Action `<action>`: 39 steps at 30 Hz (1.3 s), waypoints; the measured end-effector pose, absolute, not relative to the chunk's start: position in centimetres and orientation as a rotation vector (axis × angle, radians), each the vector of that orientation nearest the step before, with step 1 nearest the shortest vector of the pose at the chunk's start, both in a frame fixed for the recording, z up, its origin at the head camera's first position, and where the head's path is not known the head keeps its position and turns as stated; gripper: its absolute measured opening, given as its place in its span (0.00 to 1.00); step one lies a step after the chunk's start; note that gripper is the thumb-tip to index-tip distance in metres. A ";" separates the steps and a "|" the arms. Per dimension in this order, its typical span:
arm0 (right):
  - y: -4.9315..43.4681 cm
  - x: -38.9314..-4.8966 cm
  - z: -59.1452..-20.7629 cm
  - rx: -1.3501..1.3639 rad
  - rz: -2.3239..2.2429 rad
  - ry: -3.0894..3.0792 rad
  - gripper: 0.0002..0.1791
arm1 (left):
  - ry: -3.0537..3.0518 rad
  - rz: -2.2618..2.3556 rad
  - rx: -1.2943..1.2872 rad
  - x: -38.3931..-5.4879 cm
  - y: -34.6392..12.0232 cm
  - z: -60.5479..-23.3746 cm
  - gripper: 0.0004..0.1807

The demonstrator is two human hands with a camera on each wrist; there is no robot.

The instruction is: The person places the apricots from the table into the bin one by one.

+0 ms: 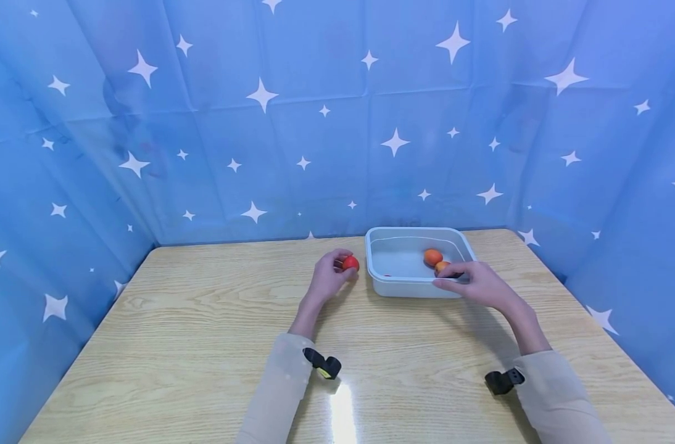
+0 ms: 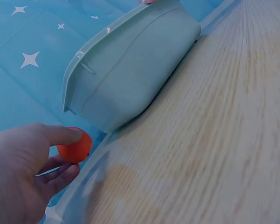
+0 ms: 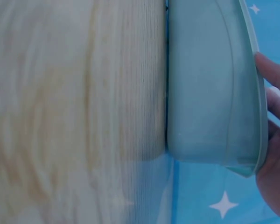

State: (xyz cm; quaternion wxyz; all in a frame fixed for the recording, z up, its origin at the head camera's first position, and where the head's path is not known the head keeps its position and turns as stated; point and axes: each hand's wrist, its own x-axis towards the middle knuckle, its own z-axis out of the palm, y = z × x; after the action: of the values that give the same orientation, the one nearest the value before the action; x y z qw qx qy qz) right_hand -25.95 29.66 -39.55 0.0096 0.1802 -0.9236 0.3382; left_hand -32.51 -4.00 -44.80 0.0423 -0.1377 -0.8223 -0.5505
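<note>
My left hand (image 1: 327, 276) pinches a small round red fruit, tomato-like (image 1: 351, 263), between thumb and fingers, just left of the container. The left wrist view shows this fruit (image 2: 75, 145) apart from the container wall. A pale blue-grey plastic container (image 1: 406, 288) stands at the back of the table. My right hand (image 1: 479, 283) grips its front rim near the right corner, thumb outside and fingers over the inside. In the right wrist view the thumb meets the rim (image 3: 257, 70). Two orange fruits (image 1: 433, 257) lie inside by the fingers; one is partly hidden.
The wooden table (image 1: 204, 345) stretches in front and to the left. A blue star-patterned curtain (image 1: 315, 154) hangs along the back and sides. A sliver of something red (image 1: 388, 275) shows behind the container's front rim. Both sleeves carry black wrist devices (image 1: 322, 364).
</note>
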 end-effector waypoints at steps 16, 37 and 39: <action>29.6 -26.0 -39.5 0.550 1.056 -2.887 0.16 | -2.364 -1.718 -0.422 -32.4 -4.2 -43.3 0.21; 29.6 -25.9 -39.4 0.542 1.064 -2.895 0.16 | -2.230 -1.730 -0.538 -31.4 -2.6 -40.2 0.21; 29.5 -25.8 -39.4 0.544 1.061 -2.895 0.16 | -2.223 -1.739 -0.545 -31.2 -2.4 -40.0 0.21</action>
State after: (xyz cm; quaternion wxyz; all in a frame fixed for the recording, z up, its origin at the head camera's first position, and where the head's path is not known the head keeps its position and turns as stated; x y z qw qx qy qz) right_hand -25.82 29.55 -39.40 0.0052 0.1736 -0.9246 0.3390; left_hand -31.24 -2.44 -40.05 0.1333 -0.1878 -0.7665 -0.5996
